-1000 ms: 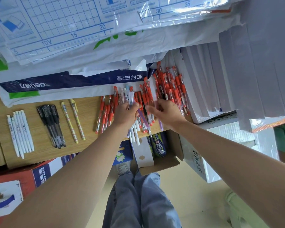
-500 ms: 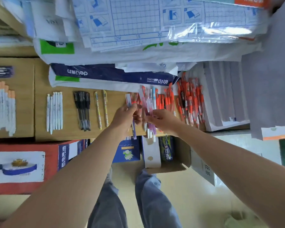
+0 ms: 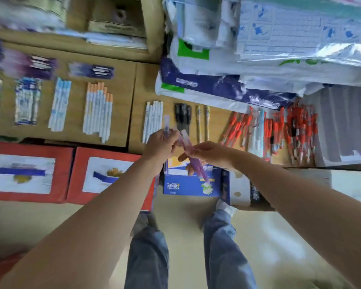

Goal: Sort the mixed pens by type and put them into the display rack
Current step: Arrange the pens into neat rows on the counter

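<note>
My left hand (image 3: pixel 162 143) grips a pale pen with a clear cap (image 3: pixel 167 124), held upright in front of the wooden shelf (image 3: pixel 138 113). My right hand (image 3: pixel 208 153) holds a purple pen (image 3: pixel 196 161) slanting down to the right, close to the left hand. On the shelf lie sorted groups: white pens (image 3: pixel 153 119), black pens (image 3: pixel 182 113), two yellow pens (image 3: pixel 202 122). A mixed heap of red pens (image 3: pixel 279 130) lies further right. On the left shelf section are orange-capped white pens (image 3: pixel 98 111) and blue-white pens (image 3: pixel 59 103).
Stacked paper packs and plastic-wrapped sheets (image 3: pixel 258 59) overhang the shelf at the upper right. Red boxes (image 3: pixel 104 174) and a blue carton (image 3: pixel 188 184) stand under the shelf. My legs and the beige floor (image 3: pixel 186 236) are below. The picture is blurred on the left.
Both hands lifted away from the red pen heap and moved left, each carrying a pen. The view swung left, showing more sorted pens on the left shelf section.
</note>
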A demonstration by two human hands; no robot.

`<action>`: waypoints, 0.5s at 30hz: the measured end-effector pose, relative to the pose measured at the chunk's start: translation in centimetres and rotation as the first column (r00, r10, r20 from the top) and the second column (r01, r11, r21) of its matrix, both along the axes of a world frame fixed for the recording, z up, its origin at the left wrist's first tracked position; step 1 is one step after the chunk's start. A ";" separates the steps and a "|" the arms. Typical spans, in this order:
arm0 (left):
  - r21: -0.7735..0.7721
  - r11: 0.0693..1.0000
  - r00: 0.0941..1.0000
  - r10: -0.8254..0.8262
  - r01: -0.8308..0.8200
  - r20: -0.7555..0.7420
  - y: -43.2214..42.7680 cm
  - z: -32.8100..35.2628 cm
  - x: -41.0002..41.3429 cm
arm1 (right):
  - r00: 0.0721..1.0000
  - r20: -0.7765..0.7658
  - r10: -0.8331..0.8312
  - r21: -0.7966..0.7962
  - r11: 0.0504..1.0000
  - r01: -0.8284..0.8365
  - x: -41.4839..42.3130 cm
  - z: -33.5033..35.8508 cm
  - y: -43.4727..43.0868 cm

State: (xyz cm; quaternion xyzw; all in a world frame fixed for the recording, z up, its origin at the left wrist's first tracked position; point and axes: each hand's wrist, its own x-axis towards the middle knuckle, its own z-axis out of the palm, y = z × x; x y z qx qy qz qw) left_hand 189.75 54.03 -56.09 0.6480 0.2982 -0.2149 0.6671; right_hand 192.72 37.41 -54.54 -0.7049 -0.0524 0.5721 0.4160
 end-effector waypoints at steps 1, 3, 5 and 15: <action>-0.039 0.999 1.000 -0.017 0.017 0.005 1.6 0.4 -0.6 | 0.999 -0.026 -0.032 0.001 0.999 0.032 -0.4 0.1 1.9; -0.081 0.996 0.999 -0.027 0.030 0.032 4.7 1.3 -1.6 | 0.993 -0.089 -0.073 0.012 0.997 0.075 -1.3 0.3 5.4; -0.059 0.998 0.998 -0.031 0.034 0.052 7.8 2.2 -2.1 | 0.987 -0.127 -0.098 0.000 0.995 0.098 -1.8 0.8 8.7; 0.244 0.970 1.000 0.016 -0.016 0.003 18.6 2.1 -2.8 | 0.968 -0.190 0.166 -0.044 0.983 -0.178 0.1 1.4 19.7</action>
